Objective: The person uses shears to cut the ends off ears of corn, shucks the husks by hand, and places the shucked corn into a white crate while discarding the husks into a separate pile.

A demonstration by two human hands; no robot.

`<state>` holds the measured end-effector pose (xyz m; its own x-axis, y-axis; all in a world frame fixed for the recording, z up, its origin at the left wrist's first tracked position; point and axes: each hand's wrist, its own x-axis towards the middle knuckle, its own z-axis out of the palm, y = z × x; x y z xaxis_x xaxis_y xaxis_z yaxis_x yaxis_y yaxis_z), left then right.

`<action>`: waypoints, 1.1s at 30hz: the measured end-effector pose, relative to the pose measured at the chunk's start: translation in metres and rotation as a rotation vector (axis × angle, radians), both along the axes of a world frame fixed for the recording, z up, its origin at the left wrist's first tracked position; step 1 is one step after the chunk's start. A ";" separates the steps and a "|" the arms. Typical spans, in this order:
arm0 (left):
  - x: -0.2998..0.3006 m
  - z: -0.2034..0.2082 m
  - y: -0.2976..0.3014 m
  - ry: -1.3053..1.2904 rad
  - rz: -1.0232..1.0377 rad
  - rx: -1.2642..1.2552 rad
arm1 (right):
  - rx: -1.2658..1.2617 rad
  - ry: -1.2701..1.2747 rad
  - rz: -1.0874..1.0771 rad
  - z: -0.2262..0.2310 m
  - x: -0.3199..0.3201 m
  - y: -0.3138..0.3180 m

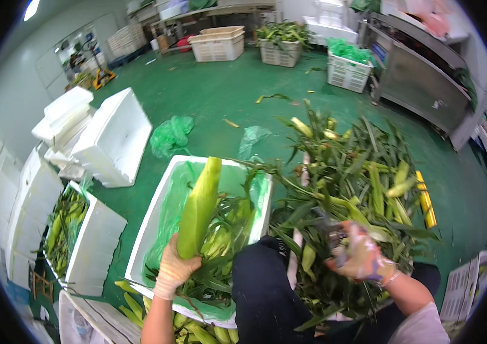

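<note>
My left hand, in a pale glove, grips the lower end of a corn ear in its green husk. The ear stands nearly upright above a white foam box lined with green plastic film. Inside that box lie more husked ears and loose leaves. To the right, my right hand wears a patterned, stained glove and is closed over the leaf pile. Something dark and metallic shows at its fingers, too blurred to name. A large heap of corn stalks, leaves and ears spreads around and beyond this hand.
White foam boxes stand at the left, one holding corn. Green film lies on the floor. More ears lie below the lined box. A yellow bar-shaped thing is right of the heap. Crates and a metal table stand farther back.
</note>
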<state>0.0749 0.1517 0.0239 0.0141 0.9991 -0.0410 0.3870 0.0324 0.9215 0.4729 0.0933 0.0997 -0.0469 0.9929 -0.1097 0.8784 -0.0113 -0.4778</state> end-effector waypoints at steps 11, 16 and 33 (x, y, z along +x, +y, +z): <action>0.086 0.077 -0.099 0.657 -0.407 0.020 | -0.075 0.207 0.306 -0.001 0.008 -0.047; 0.106 0.093 -0.088 0.833 -0.252 0.242 | -0.163 0.225 0.093 -0.003 0.012 -0.070; 0.161 0.093 -0.085 0.502 -0.606 -0.071 | -0.090 0.136 -0.186 -0.074 0.070 -0.122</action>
<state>0.2363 0.0667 0.1171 0.5183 0.8176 -0.2506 0.7253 -0.2650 0.6354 0.5426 -0.0283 0.0259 0.1151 0.9723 -0.2035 0.7847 -0.2146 -0.5816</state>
